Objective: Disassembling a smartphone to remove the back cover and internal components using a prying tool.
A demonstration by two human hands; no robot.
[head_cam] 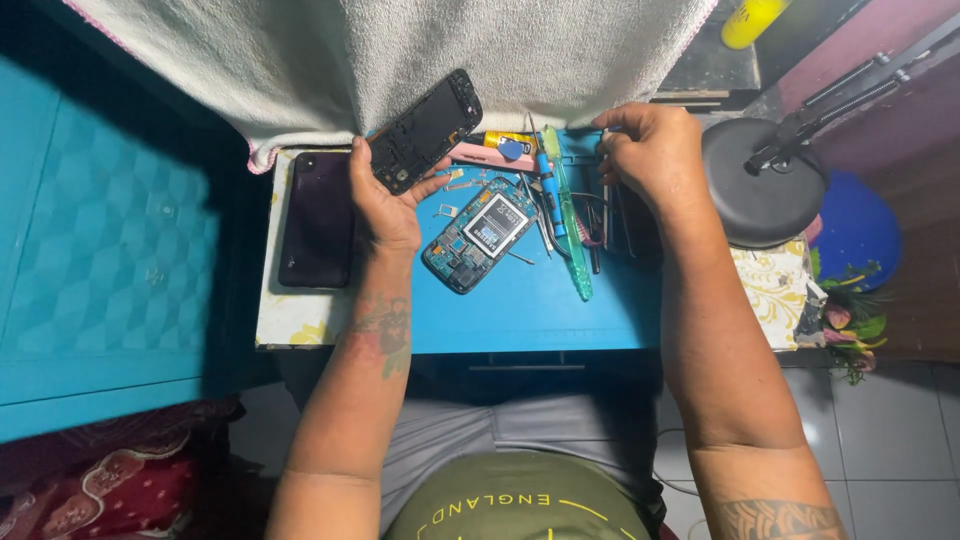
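My left hand (385,200) holds a black phone frame (425,130), tilted up above the blue work mat (520,300). An opened phone body with its circuit board and a silver battery (478,235) lies on the mat just right of that hand. My right hand (650,150) reaches down over a row of tools at the mat's far right; its fingers curl onto them, but what they grip is hidden. A green translucent pry tool (568,230) and a blue-handled screwdriver (546,185) lie between the hands.
A dark phone (318,218) lies face down on the table's left part. A white towel (400,60) hangs over the far edge. A black round lamp base (762,185) stands at the right. A turquoise cabinet (100,250) is on the left.
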